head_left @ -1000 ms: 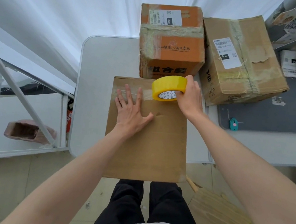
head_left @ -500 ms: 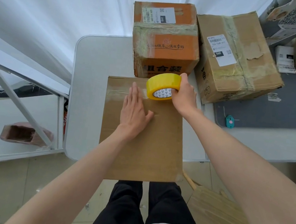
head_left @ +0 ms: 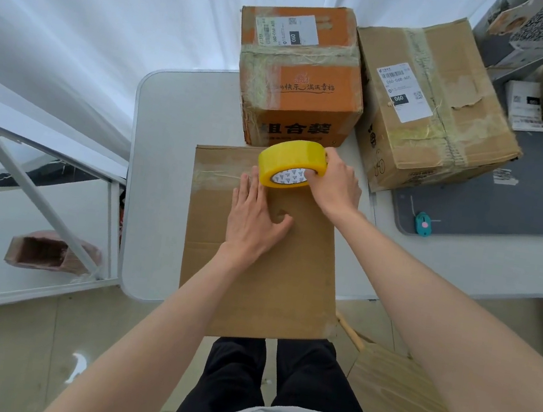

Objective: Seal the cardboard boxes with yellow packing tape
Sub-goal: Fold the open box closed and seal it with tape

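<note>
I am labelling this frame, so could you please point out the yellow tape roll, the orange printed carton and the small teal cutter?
yellow tape roll [head_left: 289, 154], head view, outer band.
orange printed carton [head_left: 306, 105], head view, front face.
small teal cutter [head_left: 422, 223], head view, body.

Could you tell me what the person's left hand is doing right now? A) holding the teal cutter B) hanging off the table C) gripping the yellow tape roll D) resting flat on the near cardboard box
D: the left hand lies flat, fingers straight, on the near cardboard box, while the right hand holds the yellow tape roll.
</note>
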The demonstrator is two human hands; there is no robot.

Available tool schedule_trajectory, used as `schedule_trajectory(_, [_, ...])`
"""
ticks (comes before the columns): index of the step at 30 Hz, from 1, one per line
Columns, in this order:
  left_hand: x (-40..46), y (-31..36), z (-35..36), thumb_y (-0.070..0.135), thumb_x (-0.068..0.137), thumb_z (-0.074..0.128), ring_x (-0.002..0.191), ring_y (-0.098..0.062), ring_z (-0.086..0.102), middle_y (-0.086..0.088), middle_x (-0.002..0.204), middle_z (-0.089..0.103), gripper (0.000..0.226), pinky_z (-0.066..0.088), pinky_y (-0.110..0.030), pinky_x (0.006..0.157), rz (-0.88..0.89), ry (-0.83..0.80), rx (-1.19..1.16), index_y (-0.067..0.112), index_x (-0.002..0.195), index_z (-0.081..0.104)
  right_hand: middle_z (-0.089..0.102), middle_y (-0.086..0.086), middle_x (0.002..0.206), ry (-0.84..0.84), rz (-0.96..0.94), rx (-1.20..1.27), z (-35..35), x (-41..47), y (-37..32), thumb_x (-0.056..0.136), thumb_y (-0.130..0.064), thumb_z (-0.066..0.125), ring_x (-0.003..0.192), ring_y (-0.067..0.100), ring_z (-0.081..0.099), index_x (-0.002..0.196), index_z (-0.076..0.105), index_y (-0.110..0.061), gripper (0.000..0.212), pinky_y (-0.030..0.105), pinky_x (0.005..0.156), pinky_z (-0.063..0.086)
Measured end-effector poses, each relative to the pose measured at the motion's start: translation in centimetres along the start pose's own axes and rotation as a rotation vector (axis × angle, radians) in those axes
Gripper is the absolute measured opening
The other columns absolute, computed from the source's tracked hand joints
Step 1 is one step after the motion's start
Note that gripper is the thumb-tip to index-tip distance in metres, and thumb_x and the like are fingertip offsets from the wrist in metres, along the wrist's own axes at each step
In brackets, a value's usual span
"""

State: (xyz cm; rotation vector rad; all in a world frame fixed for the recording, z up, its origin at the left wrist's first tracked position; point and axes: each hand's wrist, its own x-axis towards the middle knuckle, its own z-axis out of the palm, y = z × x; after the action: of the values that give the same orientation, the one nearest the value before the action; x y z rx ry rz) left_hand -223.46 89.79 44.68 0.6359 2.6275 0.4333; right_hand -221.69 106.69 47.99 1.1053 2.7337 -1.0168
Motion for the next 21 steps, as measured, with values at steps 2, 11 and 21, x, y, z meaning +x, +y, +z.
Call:
schedule_trajectory(2, [0.0, 0.1, 0.1, 0.06, 0.091, 0.051, 0.157, -0.027, -0.009, -0.007, 0.171, 0.001, 0.098, 0.003, -0.045, 0.128, 0.009, -0.007, 0.034, 0.011, 0.162, 0.005, 0.057, 0.002, 0.094, 0.019, 0.011, 0.012, 0.8, -0.3, 0.1, 0.093, -0.029, 0.06, 0.084, 0.026, 0.047, 0.122, 0.054, -0.022, 0.03, 0.034, 0.067, 0.033])
schedule_trajectory(11, [0.0, 0.2, 0.2, 0.068, 0.092, 0.044, 0.156, -0.03, -0.013, -0.009, 0.171, 0.003, 0.098, 0.001, -0.047, 0.128, 0.008, -0.05, 0.129, 0.011, 0.162, 0.006, 0.065, 0.012, 0.124, -0.088, 0.123, 0.275, 2.3, 0.3, 0.0, 0.096, -0.039, 0.063, 0.121, 0.033, 0.053, 0.124, 0.062, -0.015, 0.037, 0.046, 0.098, 0.05])
schedule_trajectory(21, [0.0, 0.3, 0.0, 0.067, 0.092, 0.045, 0.156, -0.036, -0.006, -0.01, 0.17, 0.006, 0.093, 0.005, -0.049, 0.128, 0.024, -0.051, 0.174, 0.013, 0.161, 0.014, 0.065, 0.012, 0.117, 0.033, 0.053, 0.264, 2.1, -0.7, 0.5, 0.095, -0.025, 0.062, 0.109, 0.03, 0.06, 0.119, 0.061, -0.01, 0.028, 0.038, 0.086, 0.052])
